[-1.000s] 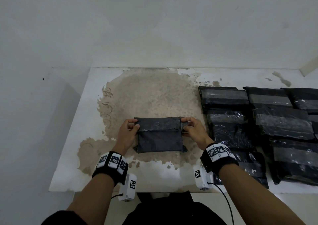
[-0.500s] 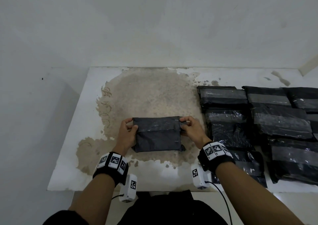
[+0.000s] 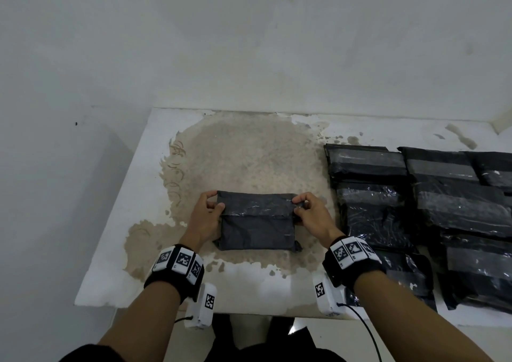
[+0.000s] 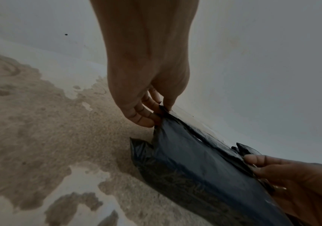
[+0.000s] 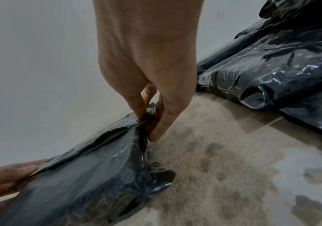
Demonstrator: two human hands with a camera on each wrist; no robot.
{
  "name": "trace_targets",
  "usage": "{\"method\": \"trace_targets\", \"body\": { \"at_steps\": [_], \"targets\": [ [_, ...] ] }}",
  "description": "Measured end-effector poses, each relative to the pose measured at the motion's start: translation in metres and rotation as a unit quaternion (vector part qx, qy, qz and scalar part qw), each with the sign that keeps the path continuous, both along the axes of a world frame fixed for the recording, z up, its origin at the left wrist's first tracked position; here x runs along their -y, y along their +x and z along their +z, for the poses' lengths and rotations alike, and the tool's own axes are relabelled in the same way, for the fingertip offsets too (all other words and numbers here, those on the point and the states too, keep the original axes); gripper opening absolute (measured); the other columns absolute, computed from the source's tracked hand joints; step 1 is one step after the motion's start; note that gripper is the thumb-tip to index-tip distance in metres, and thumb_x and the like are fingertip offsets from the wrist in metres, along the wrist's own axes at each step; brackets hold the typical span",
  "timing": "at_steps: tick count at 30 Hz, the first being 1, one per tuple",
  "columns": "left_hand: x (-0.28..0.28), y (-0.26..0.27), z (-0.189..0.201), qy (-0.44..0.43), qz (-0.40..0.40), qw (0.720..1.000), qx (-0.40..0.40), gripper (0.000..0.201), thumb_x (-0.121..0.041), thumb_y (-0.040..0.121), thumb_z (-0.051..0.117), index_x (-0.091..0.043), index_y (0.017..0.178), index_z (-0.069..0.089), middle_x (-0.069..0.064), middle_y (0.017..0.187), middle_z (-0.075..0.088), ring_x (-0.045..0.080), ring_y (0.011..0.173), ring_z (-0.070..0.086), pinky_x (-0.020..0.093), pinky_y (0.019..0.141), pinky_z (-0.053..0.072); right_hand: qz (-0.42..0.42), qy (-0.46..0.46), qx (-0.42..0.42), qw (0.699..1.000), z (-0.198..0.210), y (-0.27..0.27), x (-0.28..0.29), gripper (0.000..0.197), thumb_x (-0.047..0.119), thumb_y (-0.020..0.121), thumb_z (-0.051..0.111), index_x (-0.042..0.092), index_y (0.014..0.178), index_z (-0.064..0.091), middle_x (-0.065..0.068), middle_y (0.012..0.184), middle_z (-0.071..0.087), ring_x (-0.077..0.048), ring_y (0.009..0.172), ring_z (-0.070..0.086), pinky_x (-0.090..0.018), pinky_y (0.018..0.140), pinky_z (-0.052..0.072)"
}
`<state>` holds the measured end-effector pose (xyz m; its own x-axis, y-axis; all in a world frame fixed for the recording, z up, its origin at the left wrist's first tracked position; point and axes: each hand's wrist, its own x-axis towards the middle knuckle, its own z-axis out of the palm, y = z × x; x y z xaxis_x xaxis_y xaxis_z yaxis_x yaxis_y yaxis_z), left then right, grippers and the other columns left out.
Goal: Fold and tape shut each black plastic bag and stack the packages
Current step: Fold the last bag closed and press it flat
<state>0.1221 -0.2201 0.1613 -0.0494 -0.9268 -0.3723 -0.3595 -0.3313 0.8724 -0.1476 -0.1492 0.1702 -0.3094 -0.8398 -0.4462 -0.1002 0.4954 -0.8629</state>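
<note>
On the table (image 3: pixel 116 251), against the wall (image 3: pixel 249 43) behind it, a folded bag (image 3: pixel 256 223) is held at its left end by the left hand (image 3: pixel 203 220) and at its right end by the right hand (image 3: pixel 311 217), with taped packages (image 3: pixel 415 209) laid overlapping to its right.

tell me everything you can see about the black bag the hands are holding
The black bag is matte, wrinkled plastic, folded into a flat rectangle with its top flap turned down under glossy clear tape. It lies on the worn table, left of the taped packages. The left hand and right hand pinch its upper corners.
</note>
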Motion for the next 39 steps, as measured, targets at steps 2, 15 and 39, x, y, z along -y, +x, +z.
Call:
{"method": "trace_targets", "body": {
  "at_steps": [2,15,39],
  "targets": [
    [-0.001,0.000,-0.001,-0.003,-0.001,1.000,0.004,0.035,-0.013,0.102,0.057,-0.013,0.135,0.048,0.006,0.099,0.057,0.022,0.087,0.058,0.032,0.071,0.050,-0.001,-0.003,0.001,1.000,-0.001,0.000,0.000,0.029,-0.009,0.095,0.053,0.019,0.092,0.062,-0.011,0.101,0.064,-0.027,0.094,0.062,-0.057,0.091,0.056],
    [-0.004,-0.003,0.008,-0.027,-0.018,0.999,0.036,0.042,-0.012,0.102,0.054,-0.012,0.142,0.041,0.016,0.122,0.057,0.020,0.096,0.061,0.022,0.071,0.048,-0.022,-0.007,0.000,1.000,0.003,0.006,-0.004,0.030,-0.011,0.095,0.052,0.017,0.093,0.061,-0.005,0.100,0.063,-0.029,0.098,0.063,-0.058,0.091,0.056],
    [-0.029,0.015,-0.014,-0.318,-0.287,0.823,0.374,0.066,-0.061,0.101,0.023,-0.024,0.152,0.042,0.007,0.162,0.033,0.032,0.152,0.020,0.053,0.120,0.013,-0.038,-0.042,0.061,0.997,0.008,0.047,0.008,0.024,-0.011,0.098,0.049,0.011,0.097,0.058,-0.007,0.102,0.062,-0.021,0.089,0.063,-0.026,0.067,0.059]
  ]
}}
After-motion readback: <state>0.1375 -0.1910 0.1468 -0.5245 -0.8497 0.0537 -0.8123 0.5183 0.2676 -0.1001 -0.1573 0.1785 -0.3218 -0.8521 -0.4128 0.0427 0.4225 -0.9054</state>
